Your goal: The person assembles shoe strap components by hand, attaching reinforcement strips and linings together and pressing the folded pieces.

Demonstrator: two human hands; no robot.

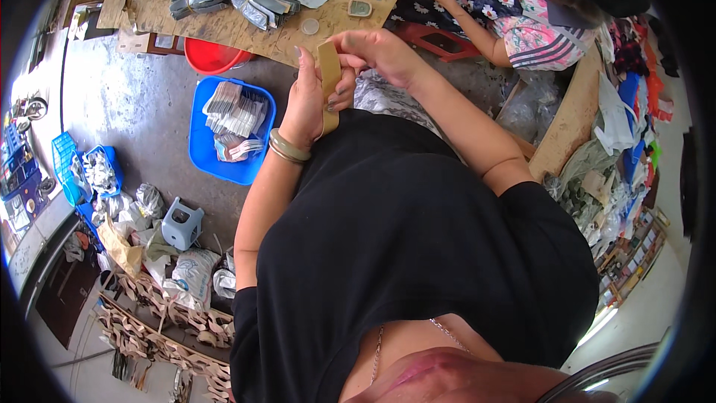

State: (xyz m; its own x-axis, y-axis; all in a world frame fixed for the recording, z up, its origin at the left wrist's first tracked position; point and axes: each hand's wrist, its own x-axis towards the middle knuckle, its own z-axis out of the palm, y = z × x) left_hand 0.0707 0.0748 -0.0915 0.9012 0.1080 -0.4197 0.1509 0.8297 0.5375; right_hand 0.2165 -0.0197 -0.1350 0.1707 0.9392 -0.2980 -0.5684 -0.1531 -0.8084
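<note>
Your left hand (304, 101) grips the tan strap (329, 83) upright, fingers closed around its lower half. At its two o'clock, your right hand (377, 52) pinches the strap's top end. A blue tray (200, 148) sits at nine o'clock.

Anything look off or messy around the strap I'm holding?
The tan strap sits flat between the left hand and right hand, no visible damage. Only oddity: bags and scraps piled loosely on the floor, beside the blue tub.

Crowded worktable (246, 30) ahead, blue basin (205, 153) left
</note>
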